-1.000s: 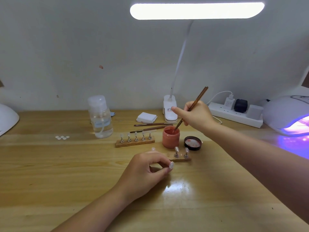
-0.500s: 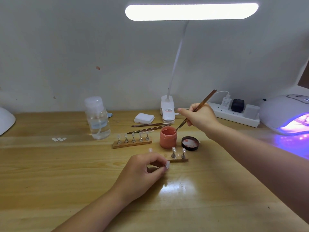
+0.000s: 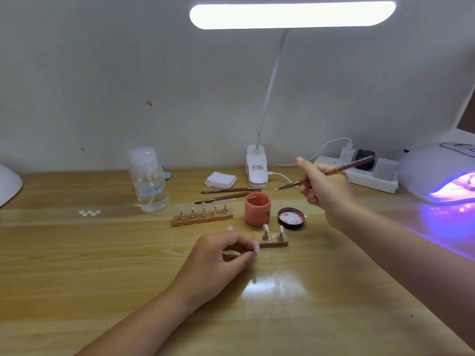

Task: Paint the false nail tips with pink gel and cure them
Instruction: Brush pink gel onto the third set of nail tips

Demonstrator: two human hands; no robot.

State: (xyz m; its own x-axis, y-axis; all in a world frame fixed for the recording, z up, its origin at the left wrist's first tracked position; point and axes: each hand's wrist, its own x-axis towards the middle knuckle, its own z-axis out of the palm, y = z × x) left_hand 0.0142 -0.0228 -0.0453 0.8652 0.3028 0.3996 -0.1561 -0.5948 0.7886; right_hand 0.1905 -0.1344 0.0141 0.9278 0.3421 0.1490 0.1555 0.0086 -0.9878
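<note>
Writing: the label on the lamp clip (image 3: 257,168) is too small for you to read.
Brush: your right hand (image 3: 325,187) grips the brush (image 3: 326,172) above the open pink gel jar (image 3: 257,208); long axis slants, bristles low-left, handle up-right.
Holder: your left hand (image 3: 218,255) pinches the near wooden nail stand (image 3: 273,244), which lies left-right on the table (image 3: 77,265).
Lamp: the curing lamp (image 3: 437,173) glows violet, far right.

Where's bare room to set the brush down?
Free: the wood in front of the left hand, and the stretch between the white dots and the pump bottle's near side. Crowded: around the gel jar, lid and both nail stands.
</note>
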